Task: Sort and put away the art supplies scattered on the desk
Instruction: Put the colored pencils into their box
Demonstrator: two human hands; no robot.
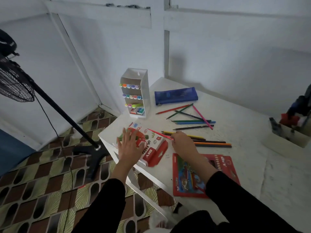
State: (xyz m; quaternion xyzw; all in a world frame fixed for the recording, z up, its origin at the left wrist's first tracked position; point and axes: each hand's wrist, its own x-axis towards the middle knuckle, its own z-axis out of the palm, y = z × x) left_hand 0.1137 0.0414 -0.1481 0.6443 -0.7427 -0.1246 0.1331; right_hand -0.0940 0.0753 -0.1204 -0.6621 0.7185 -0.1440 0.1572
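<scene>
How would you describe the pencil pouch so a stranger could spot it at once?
Start at the white desk and look to its far edge by the wall, just right of the tall white marker rack. The pencil pouch lies flat there, beyond the scattered coloured pencils. It is the only dark blue, zipped mesh bag among them.

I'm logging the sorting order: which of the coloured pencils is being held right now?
The pink pencil, pinched in the right hand and pointing toward the oil pastel box; the other pencils lie loose on the desk.
</scene>
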